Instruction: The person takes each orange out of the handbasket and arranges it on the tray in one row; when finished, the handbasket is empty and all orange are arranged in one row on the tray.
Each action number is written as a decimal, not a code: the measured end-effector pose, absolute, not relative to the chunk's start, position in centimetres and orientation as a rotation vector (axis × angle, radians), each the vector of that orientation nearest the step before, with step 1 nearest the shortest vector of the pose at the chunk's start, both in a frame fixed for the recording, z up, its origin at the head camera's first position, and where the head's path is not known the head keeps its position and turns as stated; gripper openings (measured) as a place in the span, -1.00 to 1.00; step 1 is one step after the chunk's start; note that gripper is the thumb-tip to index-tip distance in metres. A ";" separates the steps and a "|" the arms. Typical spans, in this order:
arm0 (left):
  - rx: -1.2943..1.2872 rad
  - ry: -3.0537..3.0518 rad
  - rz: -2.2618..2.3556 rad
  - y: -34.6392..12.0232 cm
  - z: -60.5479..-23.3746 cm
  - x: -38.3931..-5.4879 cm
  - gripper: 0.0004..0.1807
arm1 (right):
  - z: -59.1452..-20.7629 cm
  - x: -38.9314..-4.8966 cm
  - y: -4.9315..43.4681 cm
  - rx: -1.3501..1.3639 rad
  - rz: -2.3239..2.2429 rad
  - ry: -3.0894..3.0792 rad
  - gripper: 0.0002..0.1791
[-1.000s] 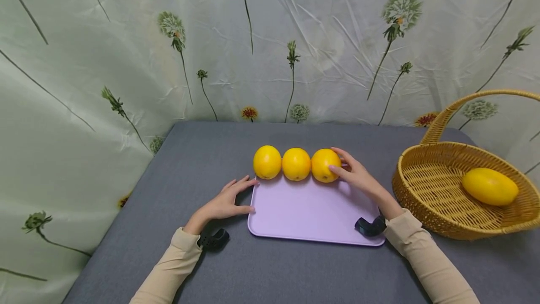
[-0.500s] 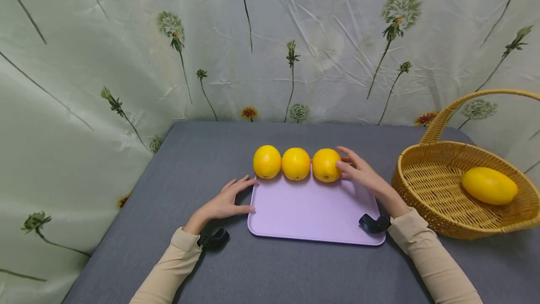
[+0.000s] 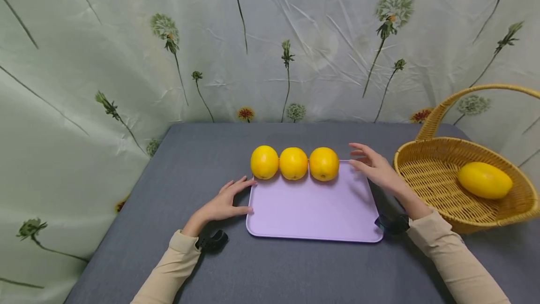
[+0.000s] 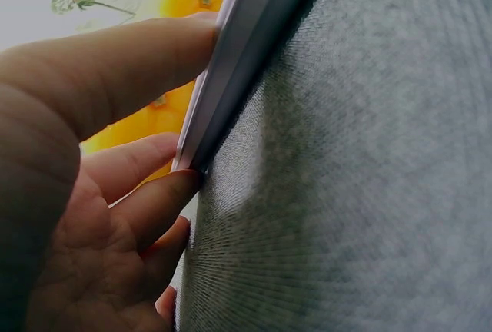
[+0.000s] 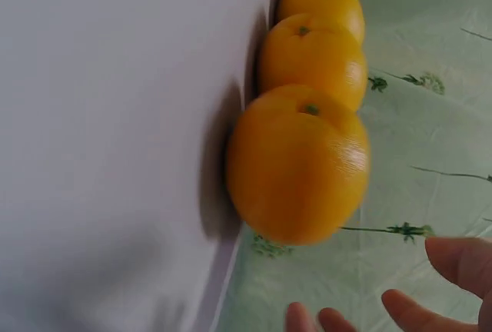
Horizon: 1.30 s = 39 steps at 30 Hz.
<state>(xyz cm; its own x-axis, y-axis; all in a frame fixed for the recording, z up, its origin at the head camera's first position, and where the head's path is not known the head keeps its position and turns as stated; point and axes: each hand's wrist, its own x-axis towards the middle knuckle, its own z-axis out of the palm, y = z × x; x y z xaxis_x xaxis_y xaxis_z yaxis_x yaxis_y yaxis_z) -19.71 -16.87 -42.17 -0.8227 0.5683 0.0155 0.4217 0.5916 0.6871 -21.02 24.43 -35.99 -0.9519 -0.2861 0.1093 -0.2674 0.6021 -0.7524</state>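
Observation:
Three oranges stand in a row along the far edge of a lilac tray: a left orange, a middle orange and a right orange. My left hand touches the tray's left rim with thumb and fingertips, the fingers fairly straight. In the left wrist view the thumb and fingertips lie right at the tray's rim. My right hand is over the tray's far right corner, holding nothing, fingers spread and apart from the right orange. The right wrist view shows a gap between the fingertips and that orange.
A wicker basket with a tall arched handle stands to the right, close to my right forearm. Inside lies a yellow oblong fruit. A grey cloth covers the table. A flower-printed curtain hangs behind it.
My right hand has let go of the right orange and moved right, away from it, toward the basket. The left hand has stayed at the tray's rim. The view has shifted slightly.

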 end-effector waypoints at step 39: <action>0.849 2.622 1.034 -16.8 -42.0 -19.7 -0.22 | -33.5 -15.9 36.4 -0.430 -0.902 3.400 -0.68</action>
